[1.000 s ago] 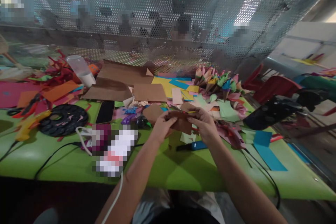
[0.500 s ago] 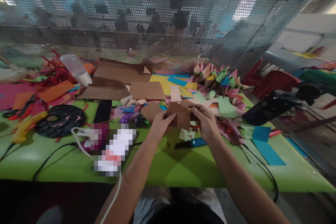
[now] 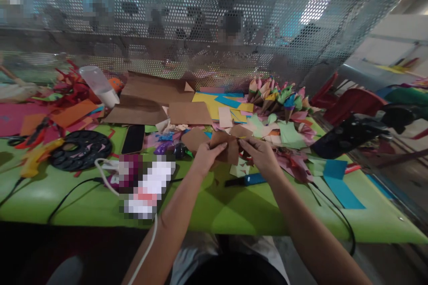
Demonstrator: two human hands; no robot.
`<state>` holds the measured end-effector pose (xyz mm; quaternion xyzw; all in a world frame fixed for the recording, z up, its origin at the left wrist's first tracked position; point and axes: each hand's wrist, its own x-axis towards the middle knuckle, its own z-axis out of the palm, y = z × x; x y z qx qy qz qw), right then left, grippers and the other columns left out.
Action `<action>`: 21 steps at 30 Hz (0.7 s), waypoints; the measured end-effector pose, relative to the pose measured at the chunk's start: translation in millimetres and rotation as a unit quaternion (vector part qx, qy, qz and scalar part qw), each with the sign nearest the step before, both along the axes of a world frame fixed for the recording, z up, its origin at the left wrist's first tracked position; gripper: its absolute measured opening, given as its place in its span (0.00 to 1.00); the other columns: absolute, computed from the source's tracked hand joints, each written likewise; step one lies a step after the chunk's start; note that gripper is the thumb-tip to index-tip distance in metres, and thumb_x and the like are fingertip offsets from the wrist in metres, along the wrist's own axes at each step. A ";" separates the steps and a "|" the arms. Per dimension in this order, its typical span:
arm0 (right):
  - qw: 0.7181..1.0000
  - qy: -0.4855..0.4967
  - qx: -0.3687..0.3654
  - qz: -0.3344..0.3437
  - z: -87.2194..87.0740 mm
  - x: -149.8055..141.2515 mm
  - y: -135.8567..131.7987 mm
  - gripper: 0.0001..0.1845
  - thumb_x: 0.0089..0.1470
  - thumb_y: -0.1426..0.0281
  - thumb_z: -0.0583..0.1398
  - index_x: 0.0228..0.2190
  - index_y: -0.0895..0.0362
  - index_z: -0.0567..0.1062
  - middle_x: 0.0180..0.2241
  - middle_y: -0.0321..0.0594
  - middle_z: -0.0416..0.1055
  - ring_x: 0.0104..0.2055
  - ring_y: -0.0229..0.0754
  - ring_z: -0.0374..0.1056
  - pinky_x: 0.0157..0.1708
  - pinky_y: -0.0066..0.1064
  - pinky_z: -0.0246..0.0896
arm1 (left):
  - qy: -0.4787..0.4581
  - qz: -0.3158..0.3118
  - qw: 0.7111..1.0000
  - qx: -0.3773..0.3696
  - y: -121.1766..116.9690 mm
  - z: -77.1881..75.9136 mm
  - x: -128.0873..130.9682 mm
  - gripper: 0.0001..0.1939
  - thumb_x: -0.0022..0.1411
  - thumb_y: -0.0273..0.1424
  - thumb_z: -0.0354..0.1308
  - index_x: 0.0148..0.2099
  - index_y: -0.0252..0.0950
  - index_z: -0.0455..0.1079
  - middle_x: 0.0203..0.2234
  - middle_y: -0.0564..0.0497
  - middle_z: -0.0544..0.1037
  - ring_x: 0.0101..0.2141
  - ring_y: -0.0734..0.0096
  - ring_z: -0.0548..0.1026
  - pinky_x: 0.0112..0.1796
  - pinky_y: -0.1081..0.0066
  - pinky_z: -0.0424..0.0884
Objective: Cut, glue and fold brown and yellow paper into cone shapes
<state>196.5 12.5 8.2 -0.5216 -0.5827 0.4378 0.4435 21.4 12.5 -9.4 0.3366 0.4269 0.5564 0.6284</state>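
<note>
A piece of brown paper (image 3: 230,153) is held up between my hands over the near middle of the table. My left hand (image 3: 210,153) is closed on its left side, thumb on top. At the paper's right edge, the fingers of my right hand (image 3: 259,150) are pinched together. A thin yellow sliver (image 3: 242,137) shows by those fingertips; what it belongs to is unclear. Beneath my right wrist lies a blue-and-black cutter knife (image 3: 252,180). Another brown paper piece (image 3: 194,140) lies just beyond my left hand.
On the green table (image 3: 214,213) are a phone (image 3: 133,139), a black palette (image 3: 82,150), a yellow glue gun (image 3: 36,158), and a blurred-out device (image 3: 150,191) with a white cable. Paper cones (image 3: 277,95) cluster at the back right. A perforated metal panel (image 3: 200,62) stands behind.
The brown paper has turned and bends more between my hands. My right fingers have shifted slightly left and down along its edge. The view has moved a little.
</note>
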 end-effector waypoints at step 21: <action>0.767 -0.636 0.070 0.049 -5.5 16.9 27.4 0.31 0.52 0.78 0.59 0.58 0.62 0.66 0.48 0.58 0.75 0.47 0.56 0.74 0.41 0.38 0.63 | -0.023 0.061 0.998 -0.008 4.5 -1.1 -2.7 0.19 0.34 0.34 0.77 0.30 0.32 0.79 0.25 0.47 0.82 0.33 0.58 0.81 0.38 0.63 0.77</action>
